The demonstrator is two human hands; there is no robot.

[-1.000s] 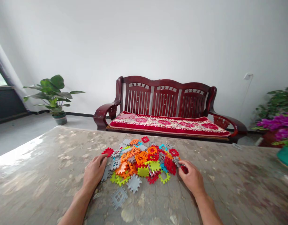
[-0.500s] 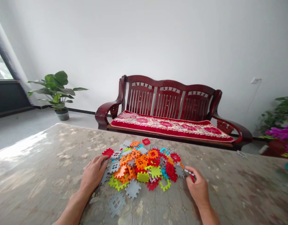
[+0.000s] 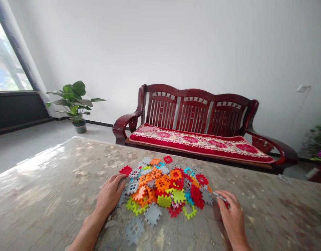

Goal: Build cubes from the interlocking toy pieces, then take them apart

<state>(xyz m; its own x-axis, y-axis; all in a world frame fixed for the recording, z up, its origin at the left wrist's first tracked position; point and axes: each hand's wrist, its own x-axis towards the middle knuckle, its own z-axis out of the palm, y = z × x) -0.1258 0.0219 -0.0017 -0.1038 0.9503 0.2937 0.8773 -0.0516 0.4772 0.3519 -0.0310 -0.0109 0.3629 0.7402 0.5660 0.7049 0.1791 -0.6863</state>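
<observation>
A heap of plastic interlocking building tiles (image 3: 164,184) in orange, red, lime, grey and blue lies on the table, between my two hands. My left hand (image 3: 110,191) rests at the heap's left side, its fingers stretched forward and loosely apart. Their tips are close to a red tile (image 3: 125,170) and they hold nothing that I can see. On the right, just off the heap, my right hand (image 3: 232,212) is closed on grey and red tiles (image 3: 221,196), mostly hidden by its fingers. A grey window-shaped tile (image 3: 134,230) lies flat nearest me.
A patterned cover (image 3: 71,195) lies over the table. Beyond its far edge stands a dark red wooden bench (image 3: 194,111) with a floral seat cover (image 3: 191,138). A potted plant (image 3: 78,104) is on the floor at left. One grey tile (image 3: 284,179) lies apart at far right.
The view has turned a little left, so everything sits further right in the picture. My right hand has shifted slightly and its fingers cover more of the tiles. My left hand stays beside the heap.
</observation>
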